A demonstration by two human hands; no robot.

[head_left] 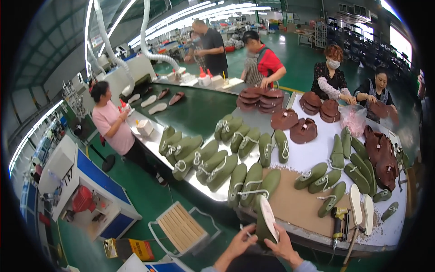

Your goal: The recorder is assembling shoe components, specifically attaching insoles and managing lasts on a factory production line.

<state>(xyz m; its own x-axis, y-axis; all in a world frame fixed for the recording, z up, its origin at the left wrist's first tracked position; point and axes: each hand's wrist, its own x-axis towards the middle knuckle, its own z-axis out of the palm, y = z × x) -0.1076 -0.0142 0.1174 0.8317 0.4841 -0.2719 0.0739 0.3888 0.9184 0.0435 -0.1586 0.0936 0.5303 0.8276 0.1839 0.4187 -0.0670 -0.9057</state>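
At the near edge of the table, my right hand (282,247) grips a green shoe last (261,226) near its lower end. A pale insole (267,216) lies along the face of the last turned to the right. My left hand (241,245) is beside the lower left of that last with its fingers pinched together. Something thin and light shows at those fingertips, too small to name. Just beyond, several green lasts with white cords (250,183) stand close together at the table's corner.
On brown cardboard (290,190) lie more corded lasts (325,181), with a nail gun (339,225), a hammer (352,242) and white soles (368,213) to the right. Brown shoe uppers (303,130) are stacked farther back. A slatted stool (183,227) stands left. Several people work around the table.
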